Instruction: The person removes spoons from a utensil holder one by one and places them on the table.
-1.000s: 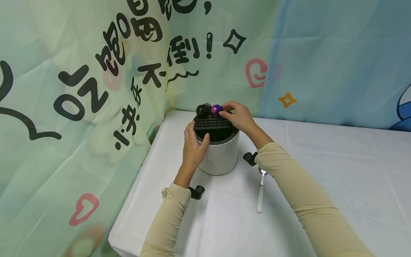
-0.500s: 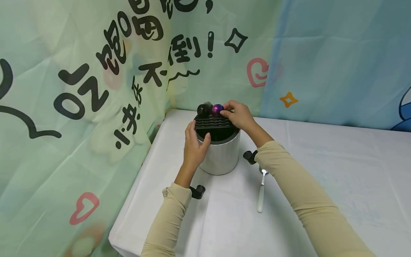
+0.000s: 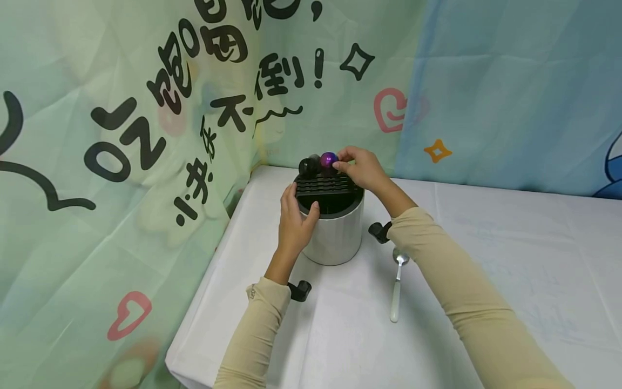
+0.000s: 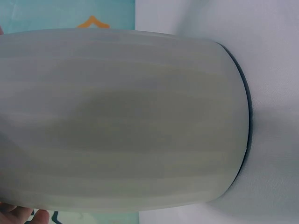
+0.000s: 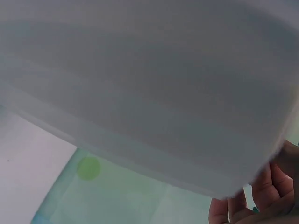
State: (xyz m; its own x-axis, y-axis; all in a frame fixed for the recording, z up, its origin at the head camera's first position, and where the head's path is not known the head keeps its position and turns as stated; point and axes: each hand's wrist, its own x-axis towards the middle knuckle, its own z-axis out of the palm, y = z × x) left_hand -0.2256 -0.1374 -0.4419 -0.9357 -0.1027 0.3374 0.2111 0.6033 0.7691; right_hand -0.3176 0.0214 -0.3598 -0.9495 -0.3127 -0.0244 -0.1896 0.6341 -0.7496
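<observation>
A white cylindrical container (image 3: 335,240) with a dark rim stands on the table. Black ridged slats (image 3: 323,186) cover the back part of its top; the front part is a dark opening. At the back of the slats are a glossy purple ball (image 3: 328,159), a black ball (image 3: 307,167) and a greyish ball partly hidden behind them. My right hand (image 3: 360,168) pinches the purple ball from its right side. My left hand (image 3: 293,224) holds the container's left side, thumb at the front rim. The container's pale wall (image 4: 126,116) fills most of both wrist views.
A spoon (image 3: 396,286) with a pale handle lies on the white tablecloth (image 3: 510,281), right of the container. Black wrist mounts (image 3: 299,291) stick out from both sleeves. Printed cloth walls (image 3: 335,124) rise behind and to the left of the table.
My right hand has risen slightly, and the purple ball sits a little higher with it. The right sleeve's shift uncovers the spoon's bowl. My left hand stays at the container.
</observation>
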